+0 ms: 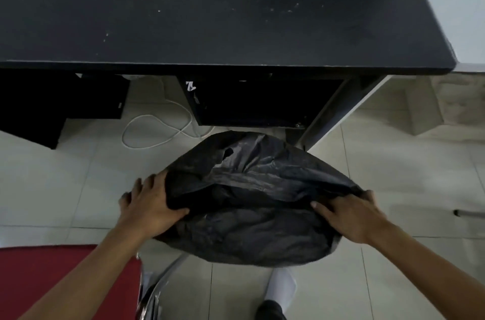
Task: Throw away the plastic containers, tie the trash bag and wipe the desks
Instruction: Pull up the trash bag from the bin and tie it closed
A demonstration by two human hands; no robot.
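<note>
In the head view, a black trash bag is seen on the pale tiled floor just in front of a black desk, its crumpled top gathered between two hands. Its left edge is gripped by the left hand and its right edge by the right hand. A red chair seat is seen at lower left, and a white cable is looped on the floor under the desk.

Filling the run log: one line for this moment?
step: tying | left hand, right hand: grip black plastic trash bag rim | bag: untied
</note>
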